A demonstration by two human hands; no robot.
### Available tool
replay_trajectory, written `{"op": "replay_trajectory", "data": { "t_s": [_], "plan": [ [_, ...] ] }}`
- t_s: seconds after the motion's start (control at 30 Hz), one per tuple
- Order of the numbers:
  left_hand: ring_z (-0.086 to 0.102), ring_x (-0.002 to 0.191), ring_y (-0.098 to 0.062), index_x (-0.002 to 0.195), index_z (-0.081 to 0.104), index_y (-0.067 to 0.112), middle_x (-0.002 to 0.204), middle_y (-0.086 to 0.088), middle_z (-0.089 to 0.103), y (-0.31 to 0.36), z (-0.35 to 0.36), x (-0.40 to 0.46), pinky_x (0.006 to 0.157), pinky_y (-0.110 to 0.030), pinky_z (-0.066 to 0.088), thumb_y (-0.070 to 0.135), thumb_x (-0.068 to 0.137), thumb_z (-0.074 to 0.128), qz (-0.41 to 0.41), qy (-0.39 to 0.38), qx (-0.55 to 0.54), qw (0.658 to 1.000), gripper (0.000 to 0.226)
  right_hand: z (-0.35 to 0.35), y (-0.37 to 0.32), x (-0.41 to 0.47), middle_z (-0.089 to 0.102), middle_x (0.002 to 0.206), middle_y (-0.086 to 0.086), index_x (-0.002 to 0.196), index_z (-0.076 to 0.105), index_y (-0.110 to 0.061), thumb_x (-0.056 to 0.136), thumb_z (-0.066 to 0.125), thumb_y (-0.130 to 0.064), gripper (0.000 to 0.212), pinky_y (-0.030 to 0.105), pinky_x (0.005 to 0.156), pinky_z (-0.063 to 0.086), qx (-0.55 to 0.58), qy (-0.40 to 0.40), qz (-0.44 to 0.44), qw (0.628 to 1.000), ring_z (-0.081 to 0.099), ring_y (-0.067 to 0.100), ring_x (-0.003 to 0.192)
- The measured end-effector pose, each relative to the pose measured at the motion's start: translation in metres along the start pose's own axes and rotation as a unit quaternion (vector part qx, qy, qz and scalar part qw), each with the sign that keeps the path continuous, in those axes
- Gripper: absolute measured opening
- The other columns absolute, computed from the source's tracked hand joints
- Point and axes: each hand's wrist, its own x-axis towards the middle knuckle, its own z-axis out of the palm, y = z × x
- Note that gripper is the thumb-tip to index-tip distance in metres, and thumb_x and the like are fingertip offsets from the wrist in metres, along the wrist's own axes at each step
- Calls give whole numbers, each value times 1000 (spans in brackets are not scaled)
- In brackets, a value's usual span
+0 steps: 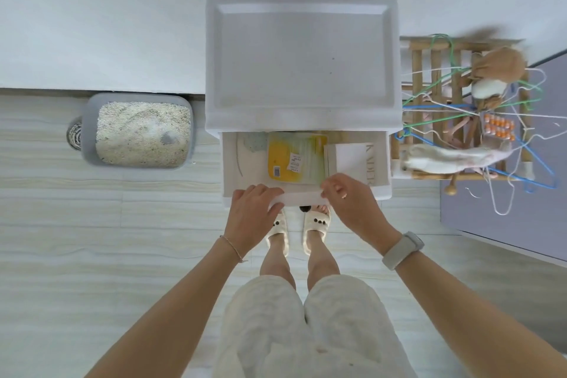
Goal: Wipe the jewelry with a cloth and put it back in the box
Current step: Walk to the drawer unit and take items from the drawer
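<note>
Both hands curled over the open drawer [306, 163] front: my left hand [253, 209] and right hand [345, 198] grip its rim. Inside: a yellow packet [283, 159], white box [352, 159], papers. Jewelry not visible.

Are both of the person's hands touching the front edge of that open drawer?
Touching. The head view shows the left hand and right hand with fingers curled over the drawer's front edge.
</note>
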Motion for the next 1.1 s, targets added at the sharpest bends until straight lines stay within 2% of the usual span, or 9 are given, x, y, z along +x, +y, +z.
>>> {"op": "replay_trajectory", "data": {
  "t_s": [0.2,0.27,0.37,0.57,0.73,0.83,0.9,0.97,1.1],
  "plan": [
    [59,90,-24,106,65,17,95,-3,66,-9,3,-8,81,-29,28,21,84,61,-5,7,-8,1000,23,19,2,57,60,115,15,109,59,-5,85,51,-10,26,43,89,41,-255,111,-145,950,51,33,111],
    [60,89,-25,104,66,15,94,-4,67,-10,2,-8,80,-30,28,20,83,63,-2,9,-13,1000,22,15,14,69,53,128,13,123,50,-9,86,51,-16,38,50,104,29,-302,80,-105,944,44,32,124],
    [59,88,-25,102,67,14,92,-4,67,-9,3,-7,80,-29,27,18,83,62,-5,11,-21,1000,20,-2,26,73,51,135,5,132,42,-19,88,48,-36,47,43,107,23,-361,-14,-48,931,40,25,127],
    [61,76,-27,91,68,13,79,-4,66,-11,8,-10,75,-31,31,15,76,60,-9,27,-18,999,17,-34,18,65,42,138,1,139,25,-19,76,59,-46,76,39,95,31,-462,-187,-157,852,35,25,121],
    [60,78,-25,93,67,14,84,-3,66,-12,8,-8,76,-31,32,17,76,64,4,25,-20,999,18,-37,8,67,44,126,4,123,41,-13,74,61,-34,57,35,93,32,-522,-149,-223,810,35,25,116],
    [59,79,-22,97,65,17,87,0,64,-16,8,-10,75,-30,34,28,70,71,22,11,4,1000,29,-39,2,53,45,120,3,116,44,-10,74,65,-41,56,32,90,33,-452,-118,-223,856,39,22,112],
    [60,75,-23,93,65,17,83,0,63,-15,7,-7,71,-31,37,26,67,75,31,18,15,999,30,-48,-1,37,44,116,0,114,45,-12,71,72,-38,57,27,83,35,-286,-61,-153,944,45,19,104],
    [60,71,-24,89,66,15,78,-1,62,-13,5,-2,67,-31,41,22,65,79,44,42,28,998,28,-58,-5,20,46,109,-4,106,48,-21,66,78,-29,50,24,82,40,-62,22,-96,993,49,13,97],
    [60,77,-23,88,66,14,82,-2,65,-13,2,9,77,-31,39,23,62,83,87,140,87,983,33,-62,1,5,53,103,-4,100,48,-27,62,82,-26,51,22,79,46,176,152,-52,971,55,13,96]
  ]
}}
